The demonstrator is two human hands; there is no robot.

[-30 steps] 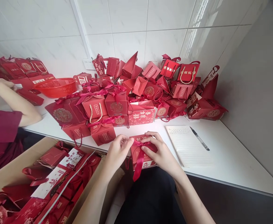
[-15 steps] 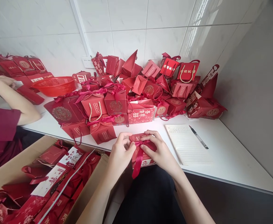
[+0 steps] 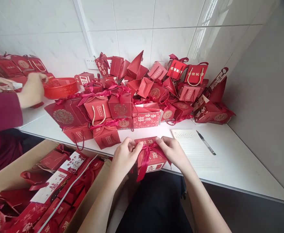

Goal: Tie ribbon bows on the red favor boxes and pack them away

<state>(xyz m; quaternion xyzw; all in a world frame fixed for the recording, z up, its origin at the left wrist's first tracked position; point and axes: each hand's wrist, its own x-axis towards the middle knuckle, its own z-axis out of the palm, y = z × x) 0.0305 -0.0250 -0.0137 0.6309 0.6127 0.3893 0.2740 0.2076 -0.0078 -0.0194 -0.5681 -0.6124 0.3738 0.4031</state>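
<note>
A small red gift box with pale characters sits at the table's front edge, right before me. Across its top runs a dark red ribbon, tied in a bow, with one tail hanging down the near side. My left hand pinches the bow's left loop between thumb and forefinger. On the other side, my right hand pinches the right loop, its other fingers curled. The fingertips partly cover the loops and the box's upper edge.
Red gift boxes are piled along the wall. Right of my hands lie a lined notebook and a pen. A cardboard carton of red boxes stands lower left. A co-worker's arm reaches beside a red plastic basket.
My hands have moved apart to the bow's two sides, and more of the box's top shows. The co-worker's arm has shifted right, towards the red basket.
</note>
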